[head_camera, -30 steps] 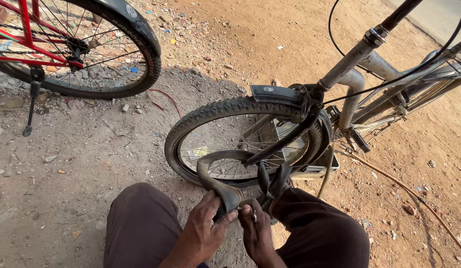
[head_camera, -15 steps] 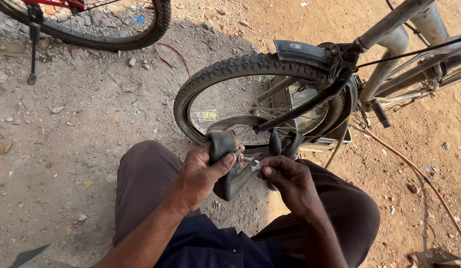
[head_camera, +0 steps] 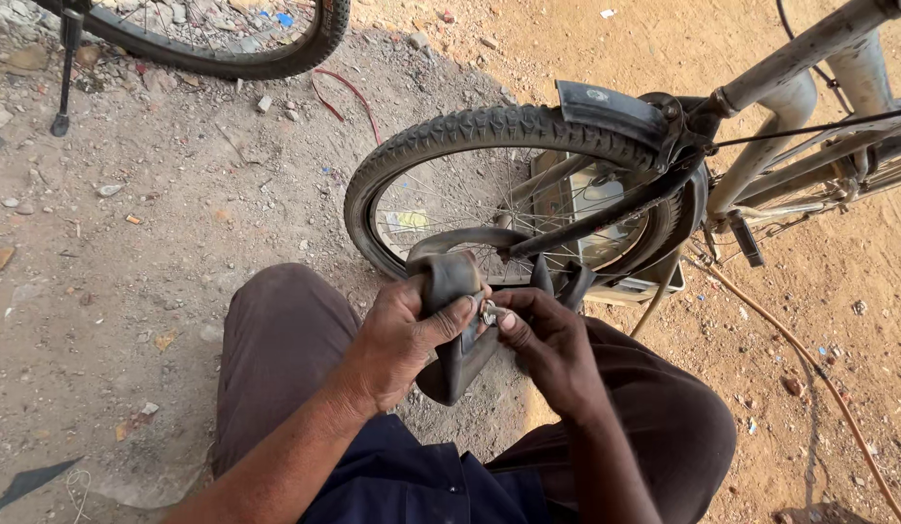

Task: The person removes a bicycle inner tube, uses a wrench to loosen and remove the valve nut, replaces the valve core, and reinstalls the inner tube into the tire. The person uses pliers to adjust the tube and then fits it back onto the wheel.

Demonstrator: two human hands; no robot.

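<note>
Left grip: the left hand [head_camera: 402, 340] is closed around a folded black inner tube [head_camera: 450, 330], thumb and fingers clamping the fold from the left.
Right grip: the right hand [head_camera: 547, 344] is pinched shut on the small metal valve [head_camera: 488, 312] that stands out of the tube, between thumb and fingertip.
Tube position: the tube is held above the lap, between the knees, just in front of the bicycle's front wheel [head_camera: 509, 194]; the rest of it loops back towards the spokes.
Step in hand: the valve appears to be worked on, with the tube steadied by the other hand; whether it is being loosened or tightened cannot be told.
Next move: a fine twist at the valve is judged to be needed, with the fold kept firmly clamped so that the stem does not turn with it.
Surroundings: a hose [head_camera: 800, 349] lies on the dirt ground [head_camera: 130, 252] to the right; a second wheel [head_camera: 227, 49] is seen at the top left.
Change: against the frame half a second earlier, the hands are placed much the same, and the view is shifted slightly.
</note>
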